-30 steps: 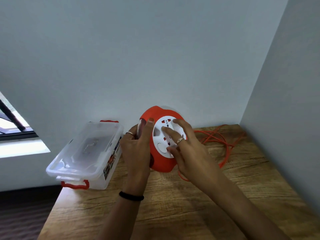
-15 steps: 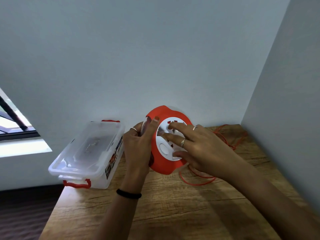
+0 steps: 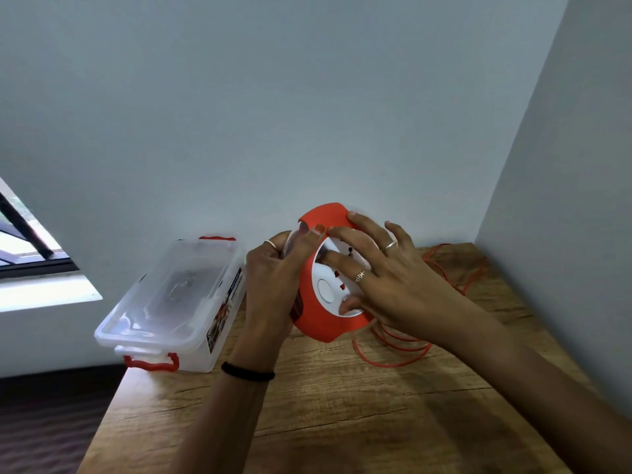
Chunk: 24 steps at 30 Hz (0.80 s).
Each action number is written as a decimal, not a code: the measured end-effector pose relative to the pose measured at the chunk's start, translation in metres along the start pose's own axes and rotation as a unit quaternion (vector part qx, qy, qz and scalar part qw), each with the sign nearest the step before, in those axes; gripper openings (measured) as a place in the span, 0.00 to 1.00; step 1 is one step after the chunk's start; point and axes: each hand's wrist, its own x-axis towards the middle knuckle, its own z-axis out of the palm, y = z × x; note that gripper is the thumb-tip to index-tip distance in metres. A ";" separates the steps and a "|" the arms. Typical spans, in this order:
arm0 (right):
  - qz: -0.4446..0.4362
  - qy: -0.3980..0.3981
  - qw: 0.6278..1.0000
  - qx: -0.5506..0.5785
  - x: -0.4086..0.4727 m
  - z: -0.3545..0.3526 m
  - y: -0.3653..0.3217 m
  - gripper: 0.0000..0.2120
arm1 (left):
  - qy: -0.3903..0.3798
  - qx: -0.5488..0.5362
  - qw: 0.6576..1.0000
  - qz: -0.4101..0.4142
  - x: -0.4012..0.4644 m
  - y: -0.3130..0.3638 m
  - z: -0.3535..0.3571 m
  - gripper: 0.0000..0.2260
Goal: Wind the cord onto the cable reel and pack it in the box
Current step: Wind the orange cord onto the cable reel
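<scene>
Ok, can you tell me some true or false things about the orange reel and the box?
1. Both hands are on the cable reel. True: left hand grips its edge, right hand lies on its white face.
2. The clear box has its lid off. False: the lid is on.
3. All the orange cord is wound up. False: loops still lie on the wooden table.
4. The box sits left of the reel. True.

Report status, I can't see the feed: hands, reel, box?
Left hand gripping cable reel edge, right hand spread on its white face. Orange cord loose on table. Clear box lidded.
</scene>
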 end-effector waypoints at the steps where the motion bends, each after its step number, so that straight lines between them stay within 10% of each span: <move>1: 0.008 0.009 1.000 -0.015 0.000 0.001 -0.002 0.31 | -0.004 0.012 1.000 0.006 0.001 0.000 0.000 0.12; 13: 0.170 0.061 0.983 -0.033 0.018 -0.012 -0.028 0.28 | 0.032 -0.051 0.998 -0.008 0.004 0.003 0.006 0.27; 24: -0.013 0.005 0.999 0.043 0.010 -0.028 -0.008 0.30 | -0.010 -0.068 0.998 0.005 0.013 0.019 -0.005 0.30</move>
